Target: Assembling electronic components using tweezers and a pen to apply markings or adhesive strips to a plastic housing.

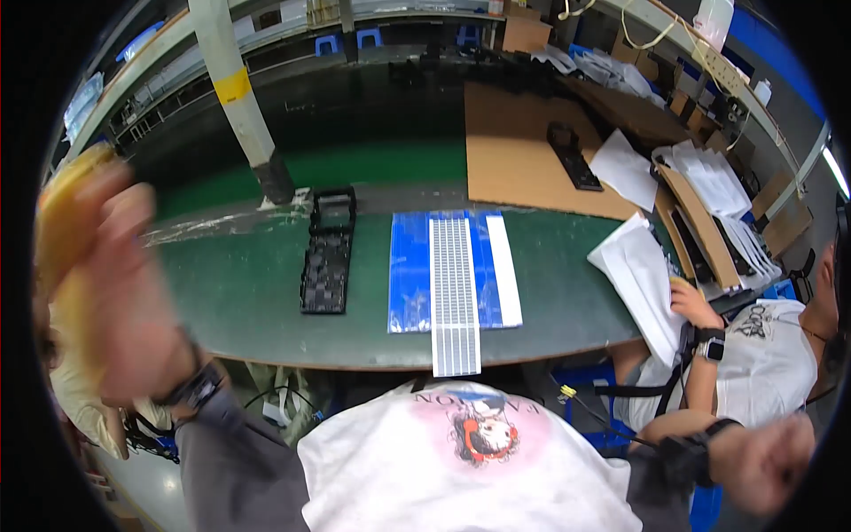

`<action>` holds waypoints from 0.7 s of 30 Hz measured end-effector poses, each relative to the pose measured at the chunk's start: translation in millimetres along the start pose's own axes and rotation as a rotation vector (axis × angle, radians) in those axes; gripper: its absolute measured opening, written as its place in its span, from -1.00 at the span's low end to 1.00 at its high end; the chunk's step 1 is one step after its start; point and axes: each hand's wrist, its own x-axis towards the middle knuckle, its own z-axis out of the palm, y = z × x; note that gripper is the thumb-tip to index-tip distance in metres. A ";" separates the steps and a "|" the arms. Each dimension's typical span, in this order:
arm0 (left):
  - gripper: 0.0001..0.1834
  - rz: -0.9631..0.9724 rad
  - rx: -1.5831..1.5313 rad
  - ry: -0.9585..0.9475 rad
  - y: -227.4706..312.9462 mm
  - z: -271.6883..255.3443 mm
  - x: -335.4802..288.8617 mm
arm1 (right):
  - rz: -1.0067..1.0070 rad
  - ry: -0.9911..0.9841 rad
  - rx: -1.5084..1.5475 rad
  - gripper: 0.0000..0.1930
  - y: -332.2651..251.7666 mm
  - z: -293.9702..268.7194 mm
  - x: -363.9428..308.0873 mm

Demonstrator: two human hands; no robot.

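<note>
So both hands are caught blurry here. The left hand [124,293] is held up past the left end of the green tabletop [235,301], with a yellow thing [62,204] seen against its outer side. Whether that's gripped or just behind can't be told, and neither can whether the fingers are spread or pressed together. The right hand [767,465] is held low at the far right, off the table, near the co-worker's white shirt [762,372]. Its fingers look curled in, but whether anything is pinched can't be made out.

On the table, a black plastic housing [326,266] with an open frame at its far end is laid lengthwise, well back from the front edge. To its right, past a strip of green surface, a blue pad [409,275] is set down, its near side kept short of that edge. A narrow label sheet [456,293] is laid over it, with its near end poked just past the table edge. A white strip [505,270] is lined up along the pad's right side.

Decent elbow room is left on the green left of the housing, and another stretch between the pad and the white bag [634,270] touched by the co-worker's hand [696,303]. Behind that, the right side is crowded by a cardboard sheet [501,146] with a second black housing [574,158] on it. At the back left, reach is interrupted by a white post [226,58].
</note>
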 end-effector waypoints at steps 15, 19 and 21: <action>-0.81 -0.949 1.070 -0.415 -163.3 -22.6 -97.5 | 0.882 0.018 -0.758 -0.30 -7.1 -46.8 -120.4; -0.65 -1.026 1.254 -0.515 -162.7 -49.0 -141.4 | 1.177 0.254 -0.481 -0.37 -3.0 -49.1 -128.2; -0.70 -1.020 1.213 -0.395 -176.0 -51.5 -158.9 | 1.174 0.041 -0.399 -0.47 19.4 -38.3 -132.4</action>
